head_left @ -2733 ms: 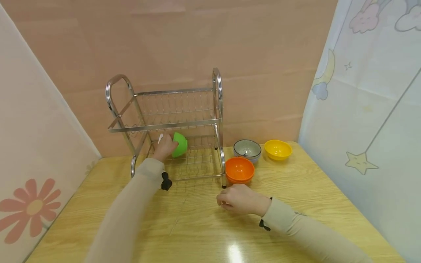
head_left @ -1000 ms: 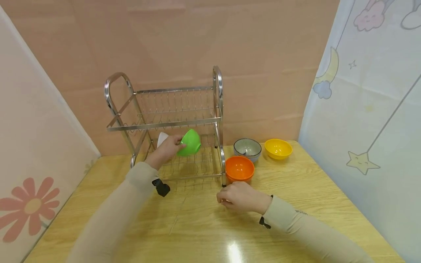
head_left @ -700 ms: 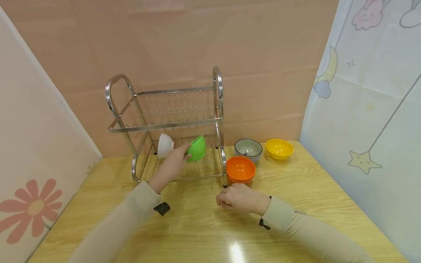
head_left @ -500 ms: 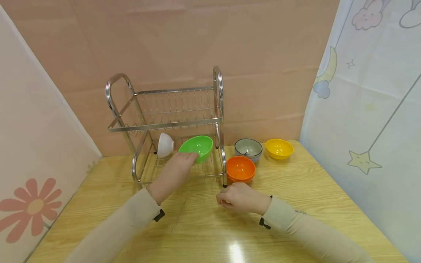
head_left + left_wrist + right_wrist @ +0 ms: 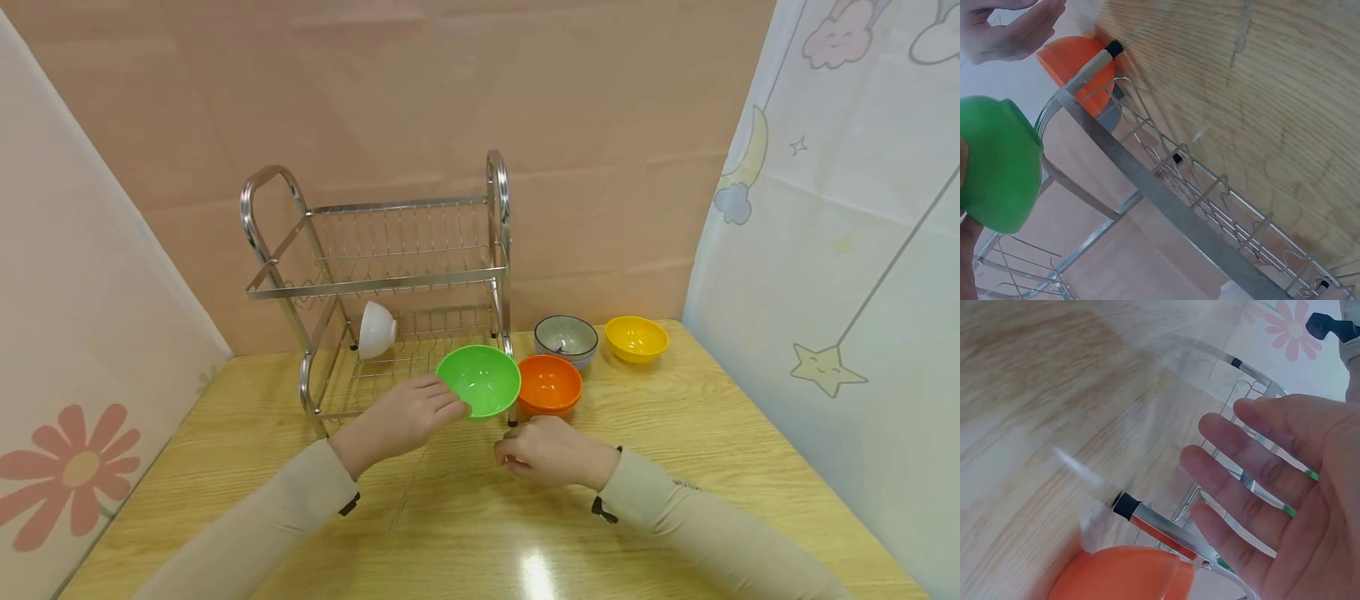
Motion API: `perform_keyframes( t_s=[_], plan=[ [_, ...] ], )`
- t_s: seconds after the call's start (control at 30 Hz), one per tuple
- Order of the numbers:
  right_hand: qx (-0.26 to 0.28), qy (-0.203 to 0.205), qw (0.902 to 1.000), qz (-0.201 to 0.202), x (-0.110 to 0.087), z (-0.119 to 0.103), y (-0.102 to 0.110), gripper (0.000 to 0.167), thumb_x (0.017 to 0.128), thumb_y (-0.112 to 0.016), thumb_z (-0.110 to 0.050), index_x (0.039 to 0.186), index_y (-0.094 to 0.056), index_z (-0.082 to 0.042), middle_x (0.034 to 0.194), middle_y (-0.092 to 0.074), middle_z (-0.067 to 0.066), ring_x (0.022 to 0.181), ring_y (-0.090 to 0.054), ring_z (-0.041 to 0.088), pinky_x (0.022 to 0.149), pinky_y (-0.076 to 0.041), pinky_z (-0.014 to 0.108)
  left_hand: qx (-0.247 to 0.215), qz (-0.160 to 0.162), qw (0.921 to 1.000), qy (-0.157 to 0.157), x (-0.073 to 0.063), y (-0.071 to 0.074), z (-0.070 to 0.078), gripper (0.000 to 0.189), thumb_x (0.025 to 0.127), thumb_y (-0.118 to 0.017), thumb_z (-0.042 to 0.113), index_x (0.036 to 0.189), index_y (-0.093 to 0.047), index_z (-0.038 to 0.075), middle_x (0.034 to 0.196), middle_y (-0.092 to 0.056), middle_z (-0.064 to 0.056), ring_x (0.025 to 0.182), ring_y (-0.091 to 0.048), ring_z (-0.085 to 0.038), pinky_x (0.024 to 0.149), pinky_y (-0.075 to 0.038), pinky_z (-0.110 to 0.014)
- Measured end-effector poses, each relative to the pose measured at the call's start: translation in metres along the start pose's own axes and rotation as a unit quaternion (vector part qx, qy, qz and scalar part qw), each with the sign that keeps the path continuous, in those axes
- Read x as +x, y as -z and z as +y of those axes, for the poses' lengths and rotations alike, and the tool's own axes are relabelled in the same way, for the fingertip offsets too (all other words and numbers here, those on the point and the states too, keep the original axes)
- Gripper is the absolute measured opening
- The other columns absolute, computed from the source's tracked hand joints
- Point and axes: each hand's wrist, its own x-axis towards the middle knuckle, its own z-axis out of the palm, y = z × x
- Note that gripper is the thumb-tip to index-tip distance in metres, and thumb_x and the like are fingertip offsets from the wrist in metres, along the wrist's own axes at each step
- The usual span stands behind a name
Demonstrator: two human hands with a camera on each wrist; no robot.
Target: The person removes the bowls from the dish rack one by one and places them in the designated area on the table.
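My left hand (image 5: 405, 419) pinches the rim of a green bowl (image 5: 482, 379), held mouth up just in front of the dish rack's lower right side. In the left wrist view the green bowl (image 5: 1000, 164) fills the left edge, with only a little of that hand showing. My right hand (image 5: 557, 452) hangs loosely curled over the table in front of the orange bowls (image 5: 550, 385), touching nothing that I can see. The right wrist view shows that hand (image 5: 1285, 481) with nothing in its palm. On the rack's lower tier a white bowl (image 5: 377, 330) stands on its side.
A two-tier metal dish rack (image 5: 378, 287) stands at the back left of the wooden table (image 5: 465, 533). A grey bowl (image 5: 566, 340) with a dark rim and a yellow bowl (image 5: 636, 339) sit right of it, behind the orange bowls. Fabric walls enclose the sides.
The left hand has brought the green bowl out of the lower tier, forward and to the right, turning it mouth up. The white bowl has come into full view. The right hand stays put.
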Motion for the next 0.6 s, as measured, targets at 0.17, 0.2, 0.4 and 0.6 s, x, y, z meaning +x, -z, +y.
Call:
perform_keyframes(
  t_s=[0.17, 0.2, 0.4, 0.6],
  plan=[
    [-0.001, 0.004, 1.0000, 0.009, -0.0016, 0.0007, -0.0017, 0.005, 0.087, -0.069, -0.018, 0.088, -0.069, -0.022, 0.078, -0.065, -0.015, 0.067, -0.056, -0.003, 0.059, -0.042, 0.011, -0.028, -0.002, 0.9996, -0.011, -0.0036, -0.0008, 0.0023, 0.028, 0.080, -0.076, 0.003, 0.104, -0.065, 0.012, 0.096, -0.071, 0.007, 0.093, -0.067, -0.008, 0.089, -0.051, -0.023],
    [-0.001, 0.005, 0.9999, 0.012, -0.0019, 0.0009, -0.0021, 0.005, 0.087, -0.070, -0.017, 0.088, -0.069, -0.022, 0.078, -0.065, -0.015, 0.067, -0.055, -0.003, 0.059, -0.042, 0.011, -0.033, 0.000, 0.9994, -0.012, -0.0040, -0.0011, 0.0028, 0.028, 0.080, -0.076, 0.003, 0.104, -0.065, 0.012, 0.096, -0.071, 0.006, 0.092, -0.067, -0.008, 0.089, -0.051, -0.023],
    [-0.010, 0.004, 0.9998, 0.019, -0.0022, 0.0029, -0.0058, 0.006, 0.087, -0.069, -0.018, 0.086, -0.069, -0.023, 0.077, -0.063, -0.016, 0.066, -0.052, -0.003, 0.057, -0.040, 0.011, -0.047, 0.014, 0.9984, -0.028, -0.0055, -0.0039, 0.0051, 0.028, 0.080, -0.074, 0.002, 0.105, -0.065, 0.011, 0.096, -0.071, 0.006, 0.091, -0.067, -0.008, 0.088, -0.052, -0.022],
    [-0.006, -0.001, 0.9999, 0.014, -0.0025, 0.0038, -0.0052, 0.006, 0.087, -0.069, -0.017, 0.086, -0.069, -0.023, 0.077, -0.064, -0.016, 0.066, -0.053, -0.002, 0.058, -0.041, 0.013, -0.056, 0.012, 0.9982, -0.021, -0.0060, -0.0067, 0.0057, 0.027, 0.080, -0.074, 0.003, 0.104, -0.065, 0.011, 0.096, -0.072, 0.006, 0.091, -0.067, -0.008, 0.088, -0.052, -0.023]
  ],
)
